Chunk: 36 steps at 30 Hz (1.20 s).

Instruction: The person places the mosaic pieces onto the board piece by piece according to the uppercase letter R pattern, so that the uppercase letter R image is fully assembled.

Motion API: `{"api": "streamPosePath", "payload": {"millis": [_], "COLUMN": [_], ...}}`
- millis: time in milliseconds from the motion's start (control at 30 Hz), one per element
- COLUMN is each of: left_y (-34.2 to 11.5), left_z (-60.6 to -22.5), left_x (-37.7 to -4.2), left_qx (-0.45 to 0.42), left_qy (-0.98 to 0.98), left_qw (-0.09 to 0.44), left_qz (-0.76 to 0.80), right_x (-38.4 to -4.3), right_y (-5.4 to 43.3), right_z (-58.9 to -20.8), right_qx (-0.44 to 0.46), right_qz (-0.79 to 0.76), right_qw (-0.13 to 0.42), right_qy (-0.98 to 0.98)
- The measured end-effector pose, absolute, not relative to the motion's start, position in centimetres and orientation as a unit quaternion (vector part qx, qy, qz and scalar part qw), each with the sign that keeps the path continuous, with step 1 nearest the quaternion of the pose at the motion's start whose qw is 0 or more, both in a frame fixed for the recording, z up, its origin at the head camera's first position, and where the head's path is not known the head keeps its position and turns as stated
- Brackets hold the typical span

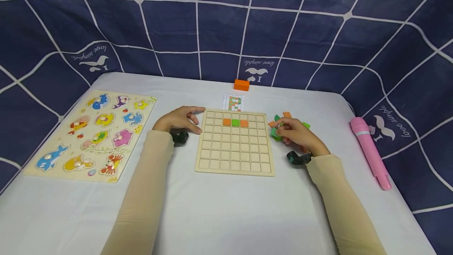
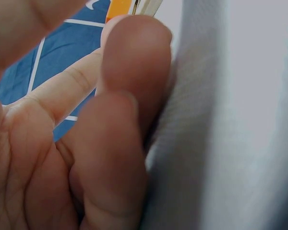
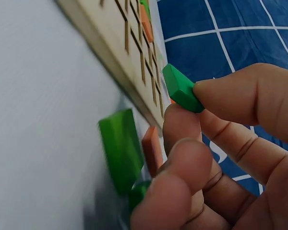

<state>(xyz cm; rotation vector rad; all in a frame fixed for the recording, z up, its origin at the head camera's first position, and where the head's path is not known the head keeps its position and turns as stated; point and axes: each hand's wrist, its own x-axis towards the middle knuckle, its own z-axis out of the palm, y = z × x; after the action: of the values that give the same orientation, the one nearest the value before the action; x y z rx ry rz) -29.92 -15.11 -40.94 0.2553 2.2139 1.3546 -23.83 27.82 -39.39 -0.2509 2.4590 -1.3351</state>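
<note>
A square wooden grid board (image 1: 234,143) lies on the table; an orange tile (image 1: 227,122), a light green tile (image 1: 235,122) and another orange tile (image 1: 244,123) sit side by side in its second row. At the board's left edge rests my left hand (image 1: 178,119), thumb and index finger spread along the side. My right hand (image 1: 295,132), just off the board's right edge, pinches a dark green block (image 3: 180,91) between thumb and fingertip. Below it lie a green block (image 3: 121,151) and an orange one (image 3: 152,149); the hand partly hides the loose pile.
A printed pattern card (image 1: 233,102) lies behind the board, with an orange box (image 1: 242,85) farther back. To the left is a sea-animal peg puzzle (image 1: 95,133). A pink microphone-shaped object (image 1: 371,152) lies at the right edge. Dark blue checked cloth (image 1: 226,23) hangs behind.
</note>
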Motion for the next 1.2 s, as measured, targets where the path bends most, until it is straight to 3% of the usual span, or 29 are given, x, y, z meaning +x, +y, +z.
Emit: {"api": "streamPosePath", "payload": {"millis": [1200], "left_y": [-15.2], "left_z": [-41.2], "left_x": [-30.2], "left_qx": [0.095], "left_qy": [0.821], "left_qw": [0.261], "left_qz": [0.498], "right_x": [-28.1], "right_y": [22.3], "right_z": [-39.4], "right_qx": [-0.078], "right_qz": [-0.442], "right_qw": [0.164], "right_qy": [0.878]}}
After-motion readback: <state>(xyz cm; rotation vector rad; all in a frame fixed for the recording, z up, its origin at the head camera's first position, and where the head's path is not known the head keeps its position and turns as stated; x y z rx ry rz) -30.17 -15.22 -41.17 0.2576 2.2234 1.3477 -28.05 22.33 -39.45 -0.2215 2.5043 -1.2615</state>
